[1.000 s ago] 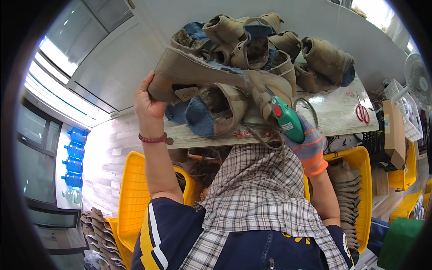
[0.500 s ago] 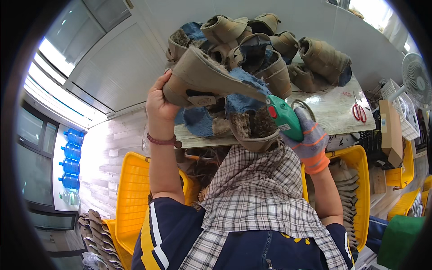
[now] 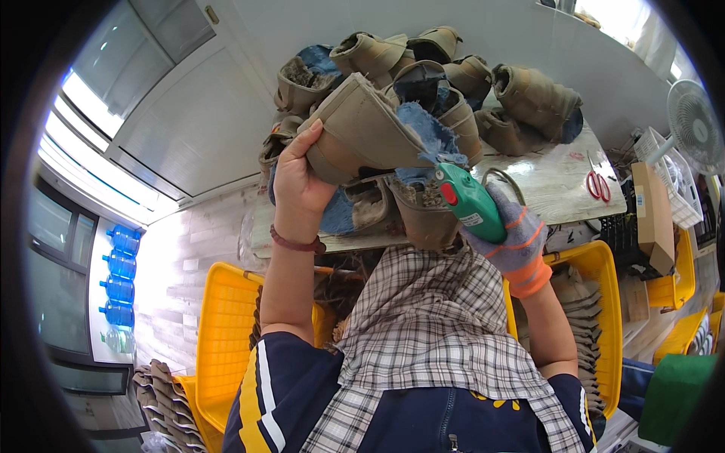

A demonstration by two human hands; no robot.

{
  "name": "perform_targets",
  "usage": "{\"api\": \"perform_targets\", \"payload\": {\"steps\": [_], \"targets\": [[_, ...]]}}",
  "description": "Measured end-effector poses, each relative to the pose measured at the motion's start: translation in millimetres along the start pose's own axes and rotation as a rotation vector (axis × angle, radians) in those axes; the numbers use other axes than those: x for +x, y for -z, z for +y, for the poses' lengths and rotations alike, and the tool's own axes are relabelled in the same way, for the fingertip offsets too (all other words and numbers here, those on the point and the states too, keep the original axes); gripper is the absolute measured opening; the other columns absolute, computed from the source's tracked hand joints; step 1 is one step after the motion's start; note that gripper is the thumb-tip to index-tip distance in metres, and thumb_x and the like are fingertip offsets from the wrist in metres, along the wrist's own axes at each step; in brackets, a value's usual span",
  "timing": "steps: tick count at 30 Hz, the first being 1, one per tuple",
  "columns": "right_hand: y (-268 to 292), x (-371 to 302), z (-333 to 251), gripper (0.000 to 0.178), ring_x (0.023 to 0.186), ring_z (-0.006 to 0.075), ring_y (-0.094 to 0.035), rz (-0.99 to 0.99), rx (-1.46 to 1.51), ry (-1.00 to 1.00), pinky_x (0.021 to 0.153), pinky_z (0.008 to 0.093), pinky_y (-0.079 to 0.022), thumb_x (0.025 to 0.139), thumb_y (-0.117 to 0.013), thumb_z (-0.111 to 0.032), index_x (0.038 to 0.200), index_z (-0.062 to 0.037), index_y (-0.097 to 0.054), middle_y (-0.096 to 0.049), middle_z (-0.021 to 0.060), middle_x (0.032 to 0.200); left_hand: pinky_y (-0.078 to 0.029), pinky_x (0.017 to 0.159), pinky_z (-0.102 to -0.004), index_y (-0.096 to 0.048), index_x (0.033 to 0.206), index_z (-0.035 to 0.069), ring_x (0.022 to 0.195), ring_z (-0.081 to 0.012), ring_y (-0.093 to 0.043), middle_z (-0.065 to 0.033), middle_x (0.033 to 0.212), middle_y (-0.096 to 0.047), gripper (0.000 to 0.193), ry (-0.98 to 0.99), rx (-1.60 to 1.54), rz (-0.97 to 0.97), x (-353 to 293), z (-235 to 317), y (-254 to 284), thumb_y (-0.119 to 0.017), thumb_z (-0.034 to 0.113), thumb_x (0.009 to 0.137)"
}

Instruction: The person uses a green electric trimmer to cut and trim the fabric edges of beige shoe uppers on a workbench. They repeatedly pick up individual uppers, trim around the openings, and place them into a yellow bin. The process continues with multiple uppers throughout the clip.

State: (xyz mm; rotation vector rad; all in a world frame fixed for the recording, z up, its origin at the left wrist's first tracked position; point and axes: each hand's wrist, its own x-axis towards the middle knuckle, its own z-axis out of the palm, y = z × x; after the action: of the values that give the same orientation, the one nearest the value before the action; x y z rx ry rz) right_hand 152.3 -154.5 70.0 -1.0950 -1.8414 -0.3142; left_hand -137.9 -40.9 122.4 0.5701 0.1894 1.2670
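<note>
My left hand (image 3: 300, 175), bare and with a beaded bracelet on its wrist, grips a tan boot upper (image 3: 359, 136) by its left side. Ragged blue fleecy lining (image 3: 430, 132) sticks out at that upper's right end. In a grey and orange glove, my right hand (image 3: 513, 243) closes around a green handheld electric cutter (image 3: 474, 202) with a red button. The cutter's front end is up against the blue lining; its blade is too small to make out. Just below hangs another fur-lined upper (image 3: 427, 219) over the table edge.
Several tan uppers (image 3: 370, 54) are heaped at the back of the table (image 3: 547, 181). Red-handled scissors (image 3: 598, 186) lie at its right. Yellow baskets (image 3: 226, 325) flank my lap, the right one holding stacked grey-brown pieces (image 3: 578, 309). A white fan (image 3: 691, 124) stands far right.
My left hand has moved a little right and turned the upper, so its right end now drops lower, with more blue lining at the cutter. The cutter has shifted slightly left.
</note>
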Motion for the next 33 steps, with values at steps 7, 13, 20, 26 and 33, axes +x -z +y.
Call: {"api": "perform_targets", "payload": {"steps": [7,13,20,26,33], "targets": [[4.3,-2.1,-6.4,0.066,0.072,0.0268,-0.066,-0.019,0.204,-0.161,0.064,0.0337,-0.054,0.062,-0.084,-0.022,0.117,-0.0023,-0.055,-0.067,0.0136,0.091,-0.038,0.102,-0.0441,-0.043,0.13,-0.001,0.12,-0.0283,-0.049,-0.0151,0.13,-0.05,0.039,-0.078,0.106,-0.096,-7.2,-26.4,-12.3,-0.049,0.009,0.092],[10.2,3.1,-12.9,0.063,0.079,0.0206,-0.067,-0.041,0.392,-0.299,0.069,0.0297,-0.054,0.065,-0.082,-0.02,0.119,-0.0042,-0.054,-0.067,0.0124,0.095,-0.037,0.103,-0.0438,-0.044,0.131,0.003,0.121,-0.0267,-0.048,-0.0121,0.131,-0.05,0.043,-0.141,0.234,-0.206,-8.3,-48.9,-5.1,-0.051,-0.002,0.089],[12.5,0.4,-11.4,0.06,0.074,0.0105,-0.061,-0.072,0.677,-0.591,0.066,0.0258,-0.052,0.068,-0.082,-0.02,0.119,-0.0019,-0.054,-0.065,0.0065,0.091,-0.046,0.09,-0.0322,-0.058,0.115,0.001,0.104,-0.0174,-0.057,-0.0073,0.116,-0.06,0.031,-0.263,0.575,-0.307,-5.0,-74.6,8.8,-0.062,-0.002,0.084],[14.1,0.2,-9.7,0.057,0.073,0.0093,-0.06,-0.022,0.739,-0.706,0.064,0.0245,-0.051,0.068,-0.082,-0.019,0.116,-0.0011,-0.055,-0.064,0.0049,0.088,-0.044,0.088,-0.0314,-0.061,0.105,0.0,0.102,-0.0177,-0.056,-0.0075,0.114,-0.061,0.021,-0.385,1.052,-0.327,-1.8,-76.7,13.7,-0.065,0.003,0.084],[19.9,5.5,-7.8,0.054,0.073,0.009,-0.059,-0.014,0.644,-0.693,0.066,0.0245,-0.051,0.068,-0.081,-0.018,0.113,-0.0011,-0.056,-0.064,0.0043,0.086,-0.041,0.093,-0.039,-0.061,0.105,0.0,0.107,-0.0329,-0.053,-0.0163,0.115,-0.058,0.024,-0.717,1.644,-0.531,-1.3,-77.1,7.5,-0.063,0.0,0.081]]}}
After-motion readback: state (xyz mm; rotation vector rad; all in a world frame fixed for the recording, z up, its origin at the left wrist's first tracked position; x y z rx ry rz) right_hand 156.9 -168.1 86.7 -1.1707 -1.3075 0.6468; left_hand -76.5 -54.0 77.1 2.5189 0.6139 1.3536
